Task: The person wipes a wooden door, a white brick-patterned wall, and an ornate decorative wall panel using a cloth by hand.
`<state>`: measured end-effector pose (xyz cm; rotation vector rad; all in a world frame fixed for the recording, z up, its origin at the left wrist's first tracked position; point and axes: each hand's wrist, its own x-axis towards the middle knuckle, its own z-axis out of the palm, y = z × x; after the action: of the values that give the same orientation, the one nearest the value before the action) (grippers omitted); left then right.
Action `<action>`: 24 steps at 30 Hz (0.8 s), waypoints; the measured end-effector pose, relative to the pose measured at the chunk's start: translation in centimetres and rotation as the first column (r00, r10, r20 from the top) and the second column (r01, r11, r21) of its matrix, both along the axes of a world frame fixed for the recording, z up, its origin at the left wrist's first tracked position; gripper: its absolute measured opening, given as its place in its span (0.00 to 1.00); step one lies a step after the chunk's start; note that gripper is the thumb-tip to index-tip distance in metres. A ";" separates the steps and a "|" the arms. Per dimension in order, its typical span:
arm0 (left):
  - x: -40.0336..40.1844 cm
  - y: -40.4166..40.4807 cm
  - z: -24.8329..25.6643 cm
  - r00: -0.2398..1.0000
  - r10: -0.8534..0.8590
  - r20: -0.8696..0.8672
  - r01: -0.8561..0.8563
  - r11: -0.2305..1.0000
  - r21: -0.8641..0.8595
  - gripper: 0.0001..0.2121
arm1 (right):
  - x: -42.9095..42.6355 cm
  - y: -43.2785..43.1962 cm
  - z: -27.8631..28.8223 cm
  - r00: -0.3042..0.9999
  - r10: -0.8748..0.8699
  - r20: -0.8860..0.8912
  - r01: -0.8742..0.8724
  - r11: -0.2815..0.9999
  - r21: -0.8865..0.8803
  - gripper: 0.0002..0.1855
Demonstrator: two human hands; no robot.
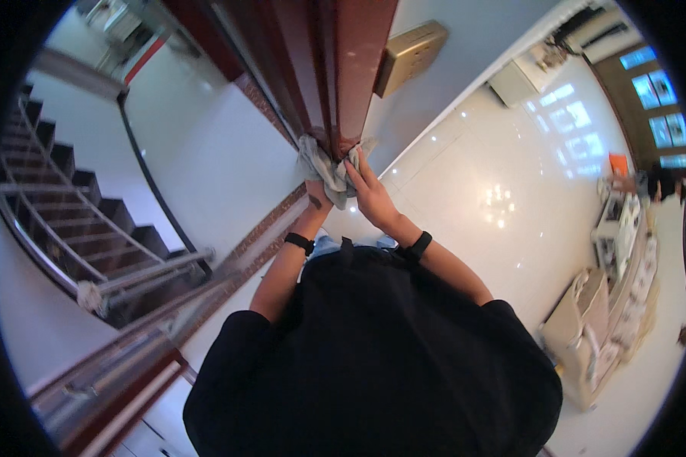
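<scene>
A crumpled grey cloth (332,180) wraps around the edge of a glossy red-brown door frame (354,63). My right hand (373,197) holds the cloth against the frame's right side, fingers pointing up along it. Of my left hand (316,193), only the part near the wrist shows clearly; its fingers are hidden behind the cloth on the frame's left side. Both wrists wear black bands. A gold-coloured wall switch plate (411,60) sits on the wall just right of the frame, above my right hand.
On the left, a staircase (63,188) with metal railings lies beyond a threshold with brown speckled strips (274,220). Shiny pale floor tiles (457,188) spread to the right. A cream sofa (583,337) and a low table (617,234) stand at far right, near a white cabinet (514,85).
</scene>
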<state>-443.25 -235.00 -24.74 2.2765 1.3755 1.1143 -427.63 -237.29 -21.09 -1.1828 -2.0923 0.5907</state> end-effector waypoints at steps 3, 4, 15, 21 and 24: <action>0.9 -0.8 3.6 0.987 0.028 0.160 -0.029 1.000 0.007 0.29 | 2.8 0.7 0.4 0.986 0.164 0.042 -0.163 0.986 -0.010 0.32; 0.9 -0.6 4.8 0.976 0.028 0.217 -0.032 0.999 0.013 0.29 | 3.2 1.2 1.9 0.972 0.233 0.030 -0.235 0.971 0.054 0.30; -2.9 8.7 20.3 0.994 0.004 0.107 -0.073 0.756 0.651 0.35 | -1.5 7.2 27.9 0.900 0.261 -0.350 0.215 0.434 0.875 0.27; -2.6 9.6 20.3 0.957 -0.120 0.264 -0.068 0.793 0.606 0.35 | -2.3 12.1 25.8 0.996 -0.026 0.087 -0.087 -0.004 0.996 0.17; -2.5 9.1 16.9 0.922 -0.179 0.344 -0.040 0.839 0.543 0.34 | -4.0 9.5 19.4 0.986 0.014 -0.168 0.157 0.288 0.945 0.19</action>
<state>-445.71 -225.95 -7.81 2.2345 0.8833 2.0031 -431.67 -227.82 -1.72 -0.4309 -1.6917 -0.6429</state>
